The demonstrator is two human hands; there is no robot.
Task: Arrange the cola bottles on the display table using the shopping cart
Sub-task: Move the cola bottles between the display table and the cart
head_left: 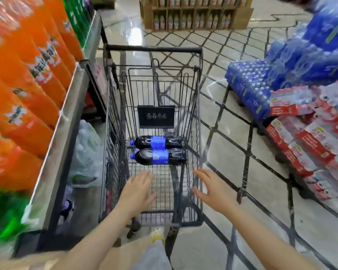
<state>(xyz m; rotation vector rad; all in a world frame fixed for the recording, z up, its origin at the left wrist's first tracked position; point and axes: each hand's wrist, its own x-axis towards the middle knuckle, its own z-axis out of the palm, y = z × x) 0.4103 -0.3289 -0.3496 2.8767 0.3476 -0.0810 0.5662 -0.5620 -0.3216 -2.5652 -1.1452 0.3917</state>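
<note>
Both my hands, left hand (139, 189) and right hand (213, 189), hung open above the shopping cart (153, 49), holding nothing; grabbed carelessly, the two cola bottles (159, 150) might roll.

Shopping cart (154, 133) centre, on floor (232, 152). Two cola bottles (158, 151) lying side by side in cart. Desk (66, 133) left of cart; water packs (291, 94) right. Both hands (139, 191) over cart's near end.

Shopping cart (191, 117) stands on tiled floor (232, 145). Two cola bottles (160, 150) lie on their sides, touching, on the cart's wire bottom.
</note>
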